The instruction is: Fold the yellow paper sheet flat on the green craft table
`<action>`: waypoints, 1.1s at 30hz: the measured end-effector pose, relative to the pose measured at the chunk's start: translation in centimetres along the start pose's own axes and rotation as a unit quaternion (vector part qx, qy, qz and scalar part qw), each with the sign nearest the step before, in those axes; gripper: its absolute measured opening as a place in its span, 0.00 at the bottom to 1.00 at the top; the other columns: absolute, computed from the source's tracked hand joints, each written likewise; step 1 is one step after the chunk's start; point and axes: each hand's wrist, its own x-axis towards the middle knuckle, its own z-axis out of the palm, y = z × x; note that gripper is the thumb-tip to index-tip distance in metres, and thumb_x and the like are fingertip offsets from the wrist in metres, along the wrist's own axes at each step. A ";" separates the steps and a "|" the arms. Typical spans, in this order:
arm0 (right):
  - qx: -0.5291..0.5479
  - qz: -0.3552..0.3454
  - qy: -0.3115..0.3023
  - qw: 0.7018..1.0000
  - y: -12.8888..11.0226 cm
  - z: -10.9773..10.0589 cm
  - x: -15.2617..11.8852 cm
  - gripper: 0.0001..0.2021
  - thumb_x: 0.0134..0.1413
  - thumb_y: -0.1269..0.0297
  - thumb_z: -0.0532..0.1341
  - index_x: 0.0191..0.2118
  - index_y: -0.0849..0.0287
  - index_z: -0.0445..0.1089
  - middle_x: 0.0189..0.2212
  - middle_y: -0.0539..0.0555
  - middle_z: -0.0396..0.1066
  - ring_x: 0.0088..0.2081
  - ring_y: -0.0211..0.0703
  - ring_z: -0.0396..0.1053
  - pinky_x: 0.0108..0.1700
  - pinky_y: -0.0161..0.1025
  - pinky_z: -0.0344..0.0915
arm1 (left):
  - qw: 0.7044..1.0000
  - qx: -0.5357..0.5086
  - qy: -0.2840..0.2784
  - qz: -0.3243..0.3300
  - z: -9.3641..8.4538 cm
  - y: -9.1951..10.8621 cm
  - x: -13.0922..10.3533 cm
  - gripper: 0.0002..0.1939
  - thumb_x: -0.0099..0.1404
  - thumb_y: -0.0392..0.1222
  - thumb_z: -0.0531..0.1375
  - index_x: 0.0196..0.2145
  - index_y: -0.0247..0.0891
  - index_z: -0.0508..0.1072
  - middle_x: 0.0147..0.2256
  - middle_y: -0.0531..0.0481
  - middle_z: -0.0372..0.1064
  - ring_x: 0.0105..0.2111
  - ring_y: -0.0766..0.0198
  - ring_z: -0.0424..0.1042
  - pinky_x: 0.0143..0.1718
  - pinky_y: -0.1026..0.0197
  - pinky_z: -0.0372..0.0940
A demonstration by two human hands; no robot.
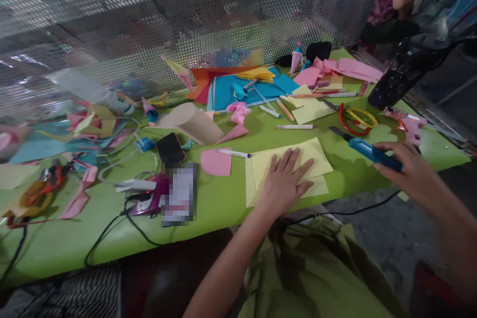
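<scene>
My left hand [283, 181] lies flat, fingers spread, on pale yellow paper [315, 156] near the table's front edge. The paper looks layered, one piece askew over another. At the right, my right hand [408, 171] is closed around a blue utility knife [374, 155]. Its dark blade [339, 133] points left and away from me, raised over the table. Just left of the yellow paper are a cut pink paper piece [216, 162] and a white pen [234, 153]. Scissors with red and yellow handles [359, 119] rest beyond the knife.
Blue paper sheets [227, 92], pens and pink scraps [357, 68] cover the back of the green table [219, 213]. A cardboard tube [194, 121], phone [170, 149], pliers [52, 176] and cables lie left. A dark container [398, 72] stands right; a perforated metal panel [223, 10] rises behind.
</scene>
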 end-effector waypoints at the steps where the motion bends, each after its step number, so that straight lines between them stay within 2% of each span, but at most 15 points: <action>1: 0.036 0.001 -0.012 0.999 0.4 -0.4 -0.9 0.20 0.68 0.51 0.59 0.60 0.52 0.68 0.53 0.60 0.73 0.54 0.53 0.72 0.51 0.44 0.69 | 1.000 0.001 -0.001 0.000 0.0 0.0 -0.1 0.32 0.80 0.63 0.46 0.76 0.56 0.53 0.78 0.45 0.42 0.77 0.46 0.44 0.74 0.31 0.48; 5: 0.095 0.052 -0.052 0.993 1.5 -1.0 -4.2 0.22 0.65 0.52 0.62 0.62 0.48 0.67 0.54 0.56 0.75 0.51 0.51 0.76 0.45 0.41 0.71 | 1.000 0.007 0.002 0.005 -0.1 0.0 -0.1 0.32 0.80 0.62 0.47 0.76 0.56 0.52 0.78 0.46 0.42 0.77 0.46 0.44 0.74 0.31 0.49; 10: 0.075 0.042 -0.058 0.995 2.2 -0.5 -6.1 0.22 0.65 0.52 0.62 0.63 0.47 0.68 0.57 0.56 0.76 0.53 0.52 0.77 0.51 0.43 0.71 | 1.000 0.006 -0.004 0.009 -0.2 -0.1 -0.1 0.33 0.80 0.62 0.46 0.77 0.57 0.48 0.78 0.47 0.41 0.78 0.46 0.43 0.74 0.31 0.48; 21: 0.098 0.033 -0.091 0.990 2.1 -0.7 -6.2 0.22 0.61 0.48 0.64 0.59 0.43 0.74 0.55 0.53 0.79 0.44 0.51 0.80 0.34 0.39 0.75 | 0.999 0.010 -0.032 0.001 -0.6 0.0 0.0 0.32 0.80 0.61 0.47 0.77 0.58 0.49 0.78 0.45 0.37 0.78 0.45 0.40 0.74 0.30 0.47; 26: 0.094 0.011 -0.089 0.991 2.5 -0.4 -6.3 0.21 0.63 0.49 0.63 0.61 0.41 0.72 0.56 0.52 0.79 0.46 0.51 0.80 0.34 0.38 0.75 | 0.999 0.007 -0.039 -0.001 -0.6 0.0 -0.1 0.32 0.80 0.61 0.47 0.77 0.59 0.48 0.79 0.47 0.37 0.78 0.45 0.40 0.74 0.30 0.46; 33: 0.099 0.010 -0.109 0.989 3.1 0.0 -6.6 0.22 0.64 0.48 0.62 0.62 0.36 0.70 0.57 0.49 0.78 0.43 0.49 0.81 0.30 0.37 0.74 | 0.999 0.014 -0.036 0.001 -0.7 0.0 -0.1 0.33 0.80 0.61 0.48 0.77 0.58 0.48 0.79 0.47 0.36 0.78 0.45 0.39 0.75 0.31 0.45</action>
